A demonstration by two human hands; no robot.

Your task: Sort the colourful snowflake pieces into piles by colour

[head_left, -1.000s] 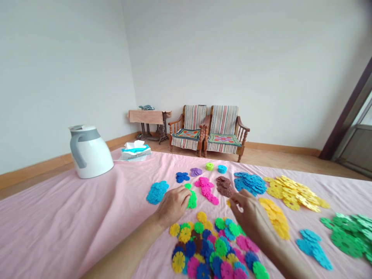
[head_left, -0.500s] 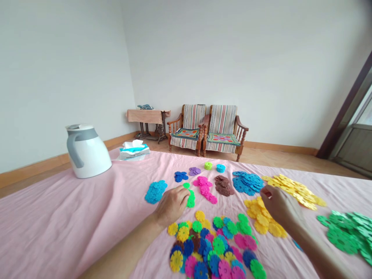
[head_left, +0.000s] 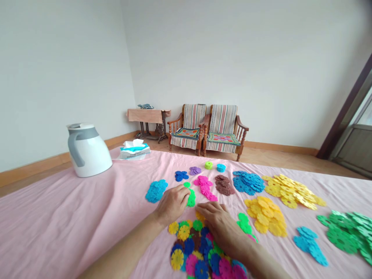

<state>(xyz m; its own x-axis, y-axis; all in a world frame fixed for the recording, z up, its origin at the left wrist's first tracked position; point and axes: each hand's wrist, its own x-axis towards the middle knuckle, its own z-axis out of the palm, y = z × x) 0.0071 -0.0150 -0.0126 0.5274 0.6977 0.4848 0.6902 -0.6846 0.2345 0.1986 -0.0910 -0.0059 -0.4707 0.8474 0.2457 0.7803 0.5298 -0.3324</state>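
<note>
My left hand [head_left: 173,202] rests with bent, closed fingers beside the small bright green pile [head_left: 191,198] of notched plastic discs; whatever its fingertips hold is hidden. Over the mixed-colour heap [head_left: 190,246] lies my right hand [head_left: 222,224], fingers stretched to the left. Its fingertips touch a yellow disc [head_left: 199,217] at the heap's far edge and partly cover it. Beyond the hands sit sorted piles: light blue discs [head_left: 156,191], pink discs [head_left: 205,188] and brown discs [head_left: 223,185].
Yellow discs [head_left: 267,217], green discs [head_left: 345,232] and blue discs [head_left: 248,183] lie to the right on the pink cloth [head_left: 116,224]. A white jug [head_left: 91,155] and a tissue pack [head_left: 134,151] stand at the left. Two wooden armchairs [head_left: 223,128] are beyond.
My right hand has moved left from the yellow piles to the mixed heap, uncovering a light blue pile at the right. My left hand stays almost where it was.
</note>
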